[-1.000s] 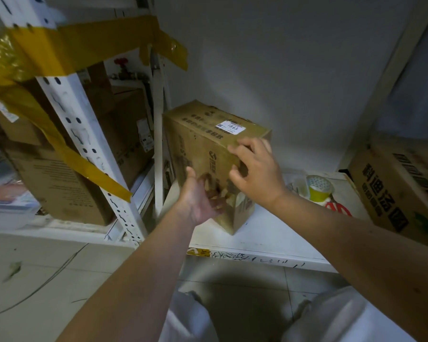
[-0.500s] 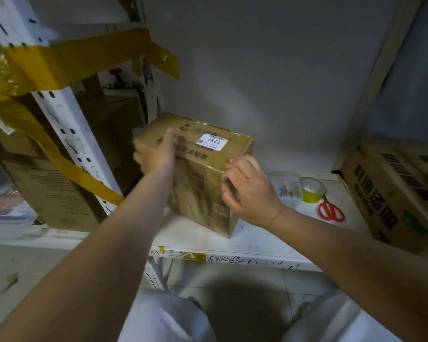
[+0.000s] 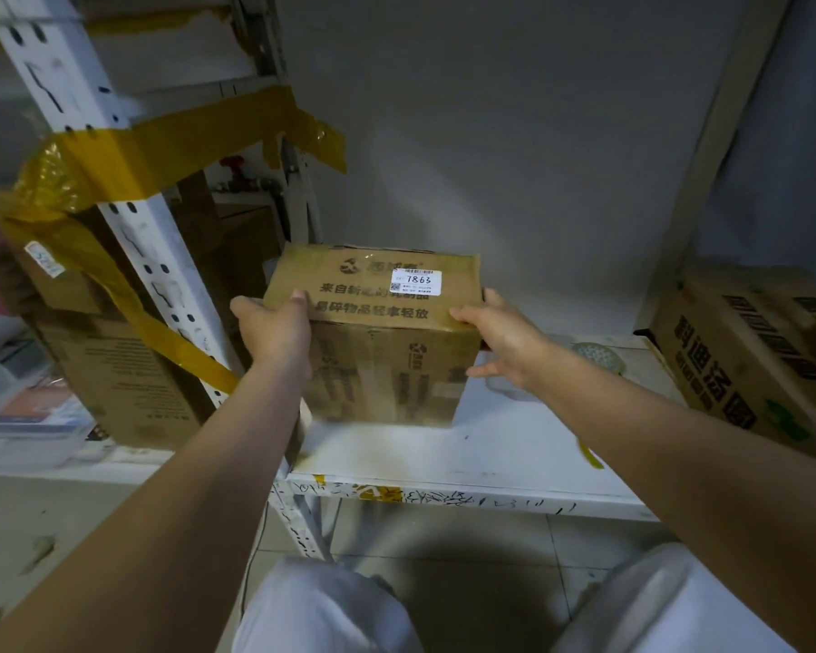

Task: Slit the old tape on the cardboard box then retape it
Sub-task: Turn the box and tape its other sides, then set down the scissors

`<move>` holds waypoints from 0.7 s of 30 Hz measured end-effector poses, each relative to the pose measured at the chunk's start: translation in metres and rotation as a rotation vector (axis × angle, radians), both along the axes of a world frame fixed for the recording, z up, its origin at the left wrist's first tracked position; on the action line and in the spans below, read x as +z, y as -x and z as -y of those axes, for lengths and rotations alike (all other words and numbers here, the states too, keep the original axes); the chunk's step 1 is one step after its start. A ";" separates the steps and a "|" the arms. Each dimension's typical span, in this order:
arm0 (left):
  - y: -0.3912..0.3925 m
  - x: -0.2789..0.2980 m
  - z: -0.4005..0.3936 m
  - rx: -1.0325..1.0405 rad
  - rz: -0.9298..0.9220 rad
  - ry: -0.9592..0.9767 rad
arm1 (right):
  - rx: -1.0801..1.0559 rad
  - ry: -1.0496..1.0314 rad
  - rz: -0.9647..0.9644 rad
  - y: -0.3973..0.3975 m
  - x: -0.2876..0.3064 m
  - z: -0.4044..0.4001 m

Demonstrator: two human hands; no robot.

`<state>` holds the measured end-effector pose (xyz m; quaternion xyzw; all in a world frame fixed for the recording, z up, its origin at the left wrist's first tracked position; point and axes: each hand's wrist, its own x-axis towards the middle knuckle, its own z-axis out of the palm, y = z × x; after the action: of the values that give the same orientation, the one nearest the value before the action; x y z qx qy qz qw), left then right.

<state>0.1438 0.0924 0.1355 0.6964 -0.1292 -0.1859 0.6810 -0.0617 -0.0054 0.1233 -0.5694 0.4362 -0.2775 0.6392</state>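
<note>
Brown printed cardboard box with a white barcode label sits on the white shelf, square to the camera, label face up.

Handling, my read: rigid corrugated walls, glossy old tape on top so that face is slick. Size suggests light to moderate weight; contents unknown. Best hold is on the two opposite ends near the top edges, palms flat. That also leaves the top seam free for slitting.

Grips:
- left hand: clamps the box's left end, thumb hooked over the top edge, fingers wrapped round the side, out of sight.
- right hand: on the right end, thumb at the top corner, fingers spread fairly straight down the side, pressing more than gripping.

No cutter in either hand. Roll of tape sits on the shelf just right of the box, partly hidden by the right wrist.
</note>
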 end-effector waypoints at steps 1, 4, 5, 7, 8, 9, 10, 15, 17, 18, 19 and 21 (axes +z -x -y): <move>0.003 -0.001 -0.001 -0.011 0.035 0.015 | -0.004 0.021 0.026 0.003 -0.004 0.004; 0.011 -0.012 -0.001 -0.055 0.097 0.025 | 0.010 0.056 0.098 0.016 -0.021 0.009; 0.013 -0.019 -0.001 -0.079 0.097 0.012 | 0.014 0.077 0.111 0.020 -0.029 0.011; 0.018 -0.036 -0.003 -0.107 0.065 -0.021 | 0.019 0.110 0.119 0.027 -0.042 0.011; 0.019 -0.046 -0.004 -0.107 0.038 -0.037 | 0.021 0.116 0.112 0.029 -0.047 0.011; 0.022 -0.055 -0.006 -0.100 0.010 -0.052 | 0.027 0.129 0.097 0.032 -0.051 0.010; 0.025 -0.063 -0.008 -0.080 -0.013 -0.062 | 0.041 0.153 0.070 0.034 -0.054 0.007; 0.039 -0.085 -0.019 0.002 -0.121 -0.139 | 0.027 0.240 -0.062 0.035 -0.084 0.003; 0.037 -0.096 -0.019 -0.033 -0.218 -0.132 | 0.019 0.249 -0.157 0.035 -0.099 0.000; 0.036 -0.100 -0.019 -0.052 -0.265 -0.122 | 0.012 0.250 -0.203 0.035 -0.105 -0.001; 0.034 -0.107 -0.017 -0.064 -0.319 -0.111 | 0.000 0.242 -0.238 0.035 -0.110 -0.003; 0.029 -0.124 -0.014 -0.081 -0.399 -0.115 | -0.022 0.204 -0.289 0.035 -0.119 -0.007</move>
<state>0.1147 0.1067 0.0115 0.6776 -0.0089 -0.3544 0.6443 -0.0968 0.0016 0.0046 -0.6604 0.4994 -0.2422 0.5057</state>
